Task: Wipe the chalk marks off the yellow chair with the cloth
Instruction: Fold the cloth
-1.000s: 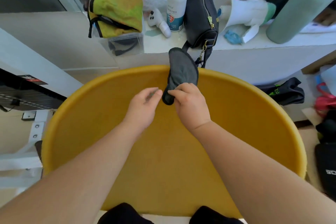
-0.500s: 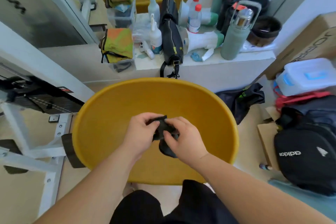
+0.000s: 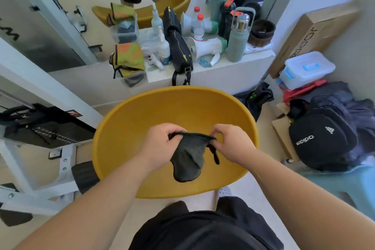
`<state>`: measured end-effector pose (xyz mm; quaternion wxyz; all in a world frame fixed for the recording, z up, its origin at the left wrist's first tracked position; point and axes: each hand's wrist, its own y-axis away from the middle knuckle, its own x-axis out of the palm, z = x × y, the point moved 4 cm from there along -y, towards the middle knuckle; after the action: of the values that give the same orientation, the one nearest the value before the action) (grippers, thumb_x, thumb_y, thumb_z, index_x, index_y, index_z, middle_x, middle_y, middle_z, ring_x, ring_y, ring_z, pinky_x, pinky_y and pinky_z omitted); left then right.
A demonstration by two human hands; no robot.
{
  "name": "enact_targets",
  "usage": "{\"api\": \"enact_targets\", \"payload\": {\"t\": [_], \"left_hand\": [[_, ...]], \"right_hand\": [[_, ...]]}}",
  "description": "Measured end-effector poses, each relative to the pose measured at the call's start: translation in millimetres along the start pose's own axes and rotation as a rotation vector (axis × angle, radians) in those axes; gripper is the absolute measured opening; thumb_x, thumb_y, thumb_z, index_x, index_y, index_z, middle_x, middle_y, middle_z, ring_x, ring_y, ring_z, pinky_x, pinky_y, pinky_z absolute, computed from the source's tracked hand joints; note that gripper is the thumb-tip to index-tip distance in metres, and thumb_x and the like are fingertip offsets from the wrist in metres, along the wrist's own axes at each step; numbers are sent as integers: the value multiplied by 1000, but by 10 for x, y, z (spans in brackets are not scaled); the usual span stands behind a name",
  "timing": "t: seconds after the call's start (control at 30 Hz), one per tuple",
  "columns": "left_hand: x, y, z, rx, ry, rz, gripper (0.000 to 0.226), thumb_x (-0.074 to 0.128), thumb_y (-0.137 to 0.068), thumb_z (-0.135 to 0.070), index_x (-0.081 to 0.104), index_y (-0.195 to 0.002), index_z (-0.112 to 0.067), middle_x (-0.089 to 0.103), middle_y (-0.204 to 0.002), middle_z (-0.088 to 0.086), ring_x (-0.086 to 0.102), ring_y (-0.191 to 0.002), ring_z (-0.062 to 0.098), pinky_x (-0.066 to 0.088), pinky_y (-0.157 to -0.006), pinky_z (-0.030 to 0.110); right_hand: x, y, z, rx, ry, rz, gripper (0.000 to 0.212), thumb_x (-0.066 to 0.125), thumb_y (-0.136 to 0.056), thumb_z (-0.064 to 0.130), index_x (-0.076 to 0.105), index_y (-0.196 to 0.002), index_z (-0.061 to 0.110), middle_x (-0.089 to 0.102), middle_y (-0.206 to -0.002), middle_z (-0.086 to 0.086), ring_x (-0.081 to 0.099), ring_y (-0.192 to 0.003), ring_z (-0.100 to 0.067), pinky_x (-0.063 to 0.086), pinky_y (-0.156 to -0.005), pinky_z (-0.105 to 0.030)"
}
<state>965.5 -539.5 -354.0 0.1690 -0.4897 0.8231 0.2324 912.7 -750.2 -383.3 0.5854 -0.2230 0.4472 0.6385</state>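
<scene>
The yellow chair [image 3: 142,119] is a round shell below me, its seat facing up. A dark grey cloth [image 3: 187,158] hangs above the seat, stretched by its top edge between both hands. My left hand [image 3: 160,144] pinches the cloth's left corner. My right hand [image 3: 231,142] pinches the right corner, where a short dark strap dangles. I cannot make out chalk marks on the yellow surface.
A low white ledge [image 3: 253,57] behind the chair carries bottles, a black bag [image 3: 179,46], a megaphone and a folded green-orange cloth [image 3: 128,57]. A white metal frame [image 3: 30,178] stands at the left. A black backpack [image 3: 322,138] and a plastic box [image 3: 306,69] lie at the right.
My head has pulled back from the chair. The cloth went from draped on the chair's rim, to bunched in both hands, to spread open between them.
</scene>
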Motion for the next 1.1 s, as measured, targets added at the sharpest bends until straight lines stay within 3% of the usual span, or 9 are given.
{"api": "enact_targets", "payload": {"t": [0.2, 0.4, 0.5, 0.6, 0.67, 0.73, 0.9, 1.0, 1.1], "left_hand": [[-204, 139, 391, -19, -48, 139, 19, 46, -102, -23, 61, -90, -27, 65, -86, -6, 59, -82, 13, 48, -69, 31], [128, 237, 321, 16, -25, 263, 21, 37, -105, -24, 51, -90, -23, 57, -85, 1, 50, -77, 17, 39, -65, 33], [392, 216, 41, 67, -30, 314, 19, 39, -104, -25, 53, -90, -24, 58, -88, 0, 51, -81, 16, 40, -68, 33], [665, 198, -245, 113, -57, 387, 19, 41, -104, -29, 55, -90, -27, 60, -90, -3, 55, -84, 18, 43, -66, 33], [859, 183, -450, 138, -57, 389, 19, 42, -103, -30, 56, -90, -29, 61, -90, -5, 57, -85, 16, 42, -66, 32], [1139, 204, -669, 171, -94, 412, 18, 44, -103, -30, 57, -91, -30, 62, -90, -8, 57, -85, 13, 41, -66, 28], [2106, 399, -1095, 150, -83, 529, 18, 46, -102, -26, 62, -92, -26, 67, -92, -3, 61, -87, 18, 49, -66, 30], [2726, 573, -1294, -32, 47, 481, 16, 47, -102, -27, 63, -98, -24, 69, -99, 1, 63, -91, 23, 49, -66, 31], [3401, 798, -1490, -272, 137, 580, 24, 62, -96, -28, 57, -118, -22, 66, -117, 5, 66, -101, 26, 58, -73, 41]], "right_hand": [[348, 502, 176, 140, 6, 38, 9, 56, -95, 23, 62, -91, 28, 62, -88, 5, 58, -85, -18, 54, -78, -39], [331, 1084, 38, 290, -183, -36, 12, 46, -107, 31, 53, -98, 28, 64, -84, 2, 63, -78, -19, 55, -73, -42], [157, 1437, -158, 324, -221, -35, 11, 60, -100, 42, 59, -103, 31, 65, -92, 6, 62, -86, -15, 53, -77, -37], [51, 1805, -395, 363, -236, 67, 26, 83, -80, 50, 67, -91, 32, 67, -84, 8, 61, -78, -10, 48, -67, -28], [78, 2054, -606, 415, -150, 146, 22, 83, -80, 45, 63, -79, 35, 64, -81, 9, 59, -75, -9, 46, -66, -27], [81, 2302, -928, 464, -157, 90, 18, 81, -80, 38, 64, -80, 31, 62, -90, 8, 59, -85, -15, 50, -76, -33], [-28, 3146, -2001, 652, -763, -269, 17, 76, -74, 23, 64, -80, 12, 62, -77, -1, 60, -78, -19, 50, -76, -35], [-99, 3560, -2542, 637, -1223, -437, 8, 68, -88, 4, 62, -90, 8, 66, -93, -13, 69, -90, -27, 58, -96, -47], [-171, 3952, -3067, 696, -1423, -615, 15, 60, -98, 0, 61, -110, 9, 66, -115, -18, 72, -101, -35, 61, -89, -53]]}}
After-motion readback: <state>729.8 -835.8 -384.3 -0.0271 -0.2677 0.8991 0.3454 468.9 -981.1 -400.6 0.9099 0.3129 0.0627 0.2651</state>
